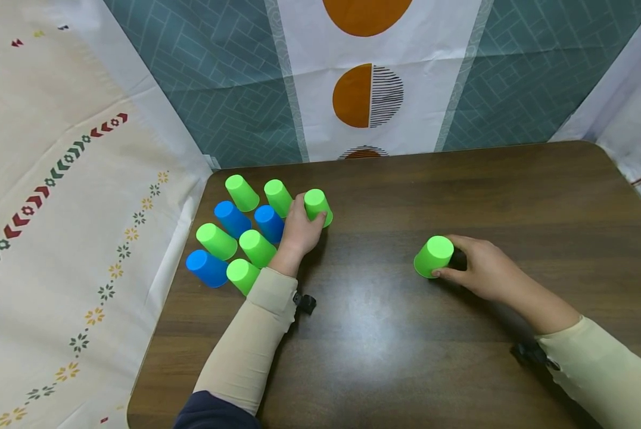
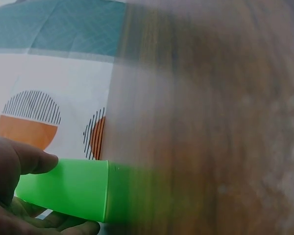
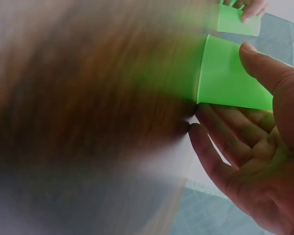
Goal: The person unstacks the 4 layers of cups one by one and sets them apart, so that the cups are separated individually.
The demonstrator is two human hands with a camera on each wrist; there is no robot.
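Observation:
My left hand point(image 1: 301, 231) grips a green cup point(image 1: 318, 207) that stands upside down near the table's back edge. The left wrist view shows the thumb on one side of this cup point(image 2: 68, 188) and fingers on the other. Farther right, my right hand point(image 1: 484, 268) holds another upside-down green cup point(image 1: 433, 256) between thumb and fingers. In the right wrist view, that cup's rim point(image 3: 202, 68) faces the table, with the fingertips close to the wood. Left of my left hand sit several more upturned green cups point(image 1: 215, 241) and 3 blue cups point(image 1: 208, 268).
The brown wooden table point(image 1: 374, 345) has its back edge along a teal and white patterned cloth point(image 1: 235, 89). A white embroidered cloth point(image 1: 84, 238) hangs along the left side. The cups on the left stand close together, and my left forearm point(image 1: 251, 339) passes beside them.

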